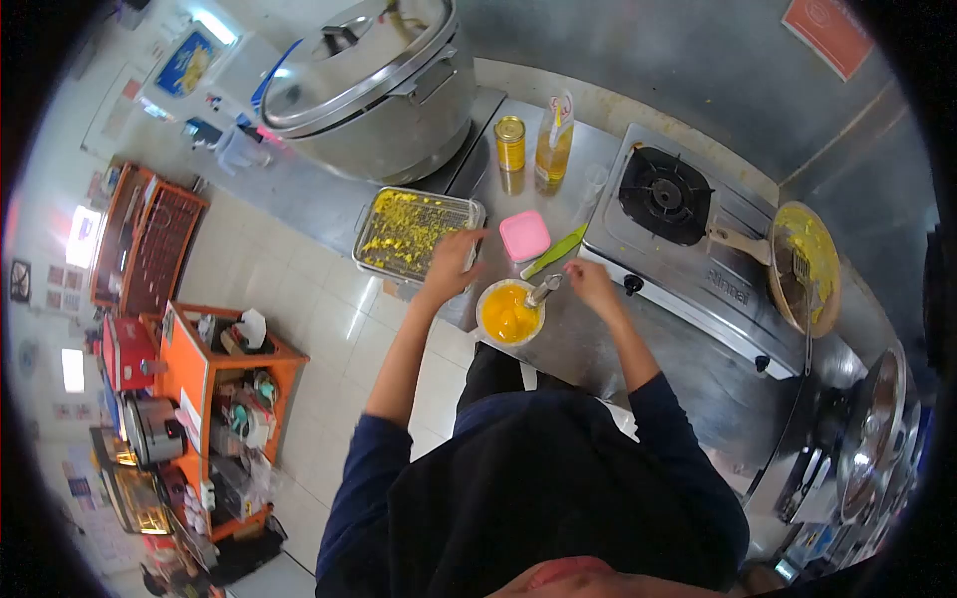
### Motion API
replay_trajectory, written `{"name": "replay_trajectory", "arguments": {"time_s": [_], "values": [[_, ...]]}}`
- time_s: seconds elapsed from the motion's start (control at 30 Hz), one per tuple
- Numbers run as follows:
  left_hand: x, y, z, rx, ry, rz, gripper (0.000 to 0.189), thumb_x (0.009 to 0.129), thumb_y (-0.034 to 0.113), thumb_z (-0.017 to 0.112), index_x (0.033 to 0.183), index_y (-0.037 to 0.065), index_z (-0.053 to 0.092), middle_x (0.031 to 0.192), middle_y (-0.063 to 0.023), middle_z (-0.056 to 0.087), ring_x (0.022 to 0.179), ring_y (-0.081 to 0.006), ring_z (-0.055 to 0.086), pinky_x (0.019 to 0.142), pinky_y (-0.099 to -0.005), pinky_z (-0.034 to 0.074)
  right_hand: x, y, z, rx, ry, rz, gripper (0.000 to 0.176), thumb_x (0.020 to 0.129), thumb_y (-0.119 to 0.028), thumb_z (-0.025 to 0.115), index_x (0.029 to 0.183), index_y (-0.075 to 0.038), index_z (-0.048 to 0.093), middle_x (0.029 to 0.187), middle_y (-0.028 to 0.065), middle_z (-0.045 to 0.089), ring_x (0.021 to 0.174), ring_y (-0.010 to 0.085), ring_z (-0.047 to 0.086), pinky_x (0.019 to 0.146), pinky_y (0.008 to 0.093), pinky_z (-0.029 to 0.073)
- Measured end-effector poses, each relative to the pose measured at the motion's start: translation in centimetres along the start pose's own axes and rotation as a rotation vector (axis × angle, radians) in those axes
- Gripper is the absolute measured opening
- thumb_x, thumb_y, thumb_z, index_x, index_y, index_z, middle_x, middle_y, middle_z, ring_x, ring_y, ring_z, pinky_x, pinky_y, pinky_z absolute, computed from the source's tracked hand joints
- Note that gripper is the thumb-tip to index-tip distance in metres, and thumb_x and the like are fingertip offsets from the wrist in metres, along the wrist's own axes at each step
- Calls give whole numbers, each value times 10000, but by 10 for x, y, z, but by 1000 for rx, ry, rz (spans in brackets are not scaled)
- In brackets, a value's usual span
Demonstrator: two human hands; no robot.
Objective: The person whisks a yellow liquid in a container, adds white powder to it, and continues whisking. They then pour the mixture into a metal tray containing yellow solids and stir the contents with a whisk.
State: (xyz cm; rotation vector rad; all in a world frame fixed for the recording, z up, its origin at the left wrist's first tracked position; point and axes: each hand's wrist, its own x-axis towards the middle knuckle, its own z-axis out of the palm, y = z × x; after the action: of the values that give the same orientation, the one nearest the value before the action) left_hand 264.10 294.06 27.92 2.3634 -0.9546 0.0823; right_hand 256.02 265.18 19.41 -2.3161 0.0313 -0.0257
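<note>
My left hand (454, 261) is at the right side of a metal tray (361, 227) with a wire rack, on which yellow crumbly bits (399, 221) are scattered. Its fingers are spread apart, with nothing seen between them. A white bowl (482, 324) of yellow liquid like beaten egg (510, 314) stands at the counter's near edge. A metal utensil (543, 290) leans out of the bowl, its lower end hidden in the liquid. Just right of it is my right hand (596, 287), fingers curled together; whatever they may pinch is too small to make out.
Beyond the bowl lie a green-handled tool (554, 250) and a pink square container (524, 236). A yellow can (510, 144) and an oil bottle (554, 142) stand behind. The gas stove (688, 254) is at right, beside a yellow-smeared pan (803, 261). A large lidded pot (384, 110) sits back left.
</note>
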Motion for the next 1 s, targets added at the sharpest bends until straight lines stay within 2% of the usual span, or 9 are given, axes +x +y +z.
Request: {"name": "replay_trajectory", "arguments": {"time_s": [0.03, 0.13, 0.2, 0.33, 0.43, 0.63, 0.73, 0.93, 1.0], "values": [[28, 4, 9, 63, -128, 118, 683, 692, 173, 703, 1309, 144, 413, 1333, -99, 428, 1259, -305, 359, 998, -492, 322, -6, 7, 17, -2, 15, 25, 237, 868, -160, 471, 1018, -50, 619, 731, 116, 619, 625, 195, 595, 616, 339, 487], [78, 2, 45, 397, -347, 349, 878, 651, 251, 745, 1397, 232, 283, 1429, -83, 295, 1328, -328, 241, 995, -563, 304, -7, 0, 52, -139, 164, -127, 322, 812, -82, 475, 1120, -75, 569, 1059, 128, 568, 905, 252, 584, 734, 373, 491], [100, 5, 50, 606, -639, 526, 960, 622, 356, 761, 1417, 282, 227, 1450, -69, 260, 1345, -340, 206, 986, -605, 292, 2, -3, 61, -323, 41, -58, 410, 808, -128, 464, 1209, -43, 467, 1338, 115, 393, 1034, 322, 506, 829, 380, 473], [92, -52, 108, 540, -479, 707, 963, 618, 468, 739, 1415, 279, 233, 1436, -86, 286, 1326, -369, 228, 967, -590, 316, 22, 22, 93, -653, 160, -90, 451, 800, -133, 475, 1242, -48, 446, 1347, 94, 401, 1064, 267, 496, 887, 400, 441], [87, -59, 102, 501, -497, 602, 928, 647, 581, 661, 1415, 265, 245, 1400, -121, 330, 1292, -384, 272, 923, -575, 340, 31, 31, 104, -772, 199, -142, 415, 790, -134, 487, 1197, -57, 475, 1312, 101, 432, 1066, 269, 495, 885, 394, 436], [75, -75, 101, 416, -275, 548, 861, 723, 652, 534, 1414, 213, 268, 1320, -167, 392, 1230, -393, 327, 874, -554, 333, 49, 10, 71, -938, -85, -344, 280, 784, -173, 505, 1054, -106, 532, 1108, 63, 508, 1058, 242, 501, 845, 351, 435], [78, -71, 86, 289, -319, 522, 829, 747, 624, 539, 1409, 199, 280, 1322, -182, 377, 1234, -387, 320, 884, -555, 320, 47, -6, 55, -901, -7, -333, 264, 786, -165, 505, 1042, -113, 540, 1139, 68, 501, 1064, 240, 498, 858, 357, 431], [102, -74, 64, -135, -98, 318, 699, 817, 519, 544, 1390, 193, 311, 1227, -197, 395, 1171, -355, 364, 903, -487, 334, 35, -32, 35, -289, 328, -145, 410, 686, 28, 571, 1080, -81, 545, 1089, 103, 539, 1035, 300, 510, 874, 368, 431], [109, -79, 51, -565, -38, 93, 630, 857, 463, 534, 1370, 159, 331, 1199, -164, 406, 1130, -308, 409, 903, -420, 357, 37, -70, 15, -127, 481, -62, 422, 684, 97, 571, 1078, -53, 555, 1034, 117, 553, 1018, 298, 524, 864, 361, 435]]}}
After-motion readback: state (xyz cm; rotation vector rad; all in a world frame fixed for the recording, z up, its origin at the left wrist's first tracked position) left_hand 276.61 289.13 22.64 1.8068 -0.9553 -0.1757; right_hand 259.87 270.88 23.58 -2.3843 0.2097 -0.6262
